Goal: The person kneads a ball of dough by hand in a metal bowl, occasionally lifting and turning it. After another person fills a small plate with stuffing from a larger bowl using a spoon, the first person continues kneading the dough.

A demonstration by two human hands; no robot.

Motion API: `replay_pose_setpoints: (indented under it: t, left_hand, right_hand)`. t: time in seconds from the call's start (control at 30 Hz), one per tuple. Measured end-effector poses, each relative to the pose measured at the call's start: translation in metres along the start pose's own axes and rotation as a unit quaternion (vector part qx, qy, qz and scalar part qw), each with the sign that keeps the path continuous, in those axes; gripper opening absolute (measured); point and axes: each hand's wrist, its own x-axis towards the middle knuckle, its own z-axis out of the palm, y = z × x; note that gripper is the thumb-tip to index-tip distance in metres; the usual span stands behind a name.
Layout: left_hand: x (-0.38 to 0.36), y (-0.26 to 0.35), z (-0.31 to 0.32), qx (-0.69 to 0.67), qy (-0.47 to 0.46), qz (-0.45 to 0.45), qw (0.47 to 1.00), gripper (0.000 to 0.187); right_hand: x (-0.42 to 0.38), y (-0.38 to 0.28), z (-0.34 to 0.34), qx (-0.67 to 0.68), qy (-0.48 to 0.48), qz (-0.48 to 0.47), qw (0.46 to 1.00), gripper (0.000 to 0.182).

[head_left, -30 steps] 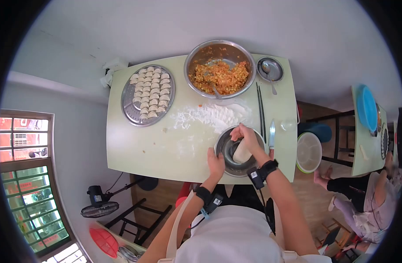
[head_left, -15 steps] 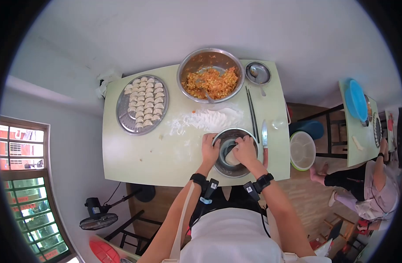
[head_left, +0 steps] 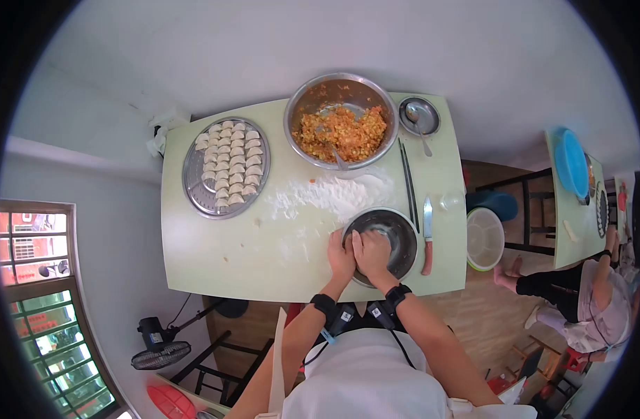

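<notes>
A steel mixing bowl [head_left: 404,241] stands near the table's front edge, and both of my hands are at its left side. My left hand [head_left: 341,255] has closed fingers gripping the bowl's left rim. Right beside it, my right hand [head_left: 373,251] reaches inside with curled fingers, pressing on the lump of dough. The dough is hidden beneath the hands at this moment. White flour [head_left: 341,194] is scattered on the table just beyond the bowl.
A tray [head_left: 190,183] of dumplings [head_left: 231,164] lies left. Behind are a big bowl [head_left: 290,133] of orange-yellow filling [head_left: 348,133] and a small dish with a spoon [head_left: 419,115]. Chopsticks [head_left: 408,185] and a knife [head_left: 427,237] lie right. Another person [head_left: 599,300] sits far right.
My right hand has moved left inside the bowl, up against my left hand. The dough, visible before, is now covered. The view has shifted slightly.
</notes>
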Motion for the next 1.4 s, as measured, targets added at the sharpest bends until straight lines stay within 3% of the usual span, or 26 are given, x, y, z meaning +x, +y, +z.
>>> replay_pose_setpoints:
  t: [0.13,0.33,0.57,0.7,0.77,0.87,0.97,1.0,1.03,1.1,1.13,1.23,1.4]
  left_hand:
    - [0.004,0.001,-0.002,0.003,-0.017,0.025,1.0,0.018]
    - [0.005,0.006,-0.003,0.025,-0.035,0.008,0.999,0.015]
    - [0.003,0.011,-0.001,0.015,-0.006,0.007,1.0,0.016]
    - [0.003,0.005,0.003,0.002,-0.004,-0.014,1.0,0.017]
    - [-0.001,0.004,0.006,0.005,0.025,0.005,1.0,0.017]
    - [-0.003,0.006,0.008,0.02,0.033,-0.008,0.999,0.017]
    - [-0.004,0.005,0.009,0.006,0.044,-0.014,0.999,0.017]
    - [-0.005,0.005,0.01,0.005,0.041,-0.011,0.999,0.017]
    - [-0.005,0.004,0.01,-0.002,0.045,-0.003,0.999,0.017]
    - [-0.005,0.001,0.009,-0.004,0.051,0.002,0.999,0.018]
    - [-0.005,-0.001,0.008,-0.004,0.046,-0.002,0.999,0.017]
    - [-0.007,-0.004,0.009,-0.006,0.038,-0.001,0.999,0.016]
    - [-0.003,0.0,0.007,-0.009,0.024,0.004,1.0,0.015]
  right_hand:
    - [-0.004,0.011,0.005,0.041,0.029,-0.018,0.999,0.031]
    - [0.016,0.028,0.025,0.053,-0.027,0.016,0.998,0.036]
    - [0.024,0.033,0.03,0.09,-0.018,-0.003,0.996,0.039]
    - [0.028,0.034,0.026,0.085,-0.058,0.047,0.994,0.046]
    - [0.029,0.03,0.009,0.193,-0.181,0.197,0.944,0.049]
    - [0.028,0.037,-0.024,0.224,-0.237,0.234,0.916,0.047]
    - [0.018,0.019,-0.038,0.236,-0.216,0.285,0.904,0.041]
    - [0.004,0.023,-0.025,0.093,-0.171,0.166,0.967,0.032]
    - [-0.002,0.018,-0.022,0.093,-0.169,0.166,0.967,0.032]
    - [-0.01,0.004,-0.013,0.037,-0.018,0.031,0.999,0.031]
    - [-0.012,0.0,-0.013,-0.021,-0.029,-0.009,0.999,0.027]
    - [-0.024,0.0,-0.003,-0.005,0.042,0.005,0.999,0.026]
    - [-0.017,0.008,0.01,-0.018,0.02,0.043,0.999,0.027]
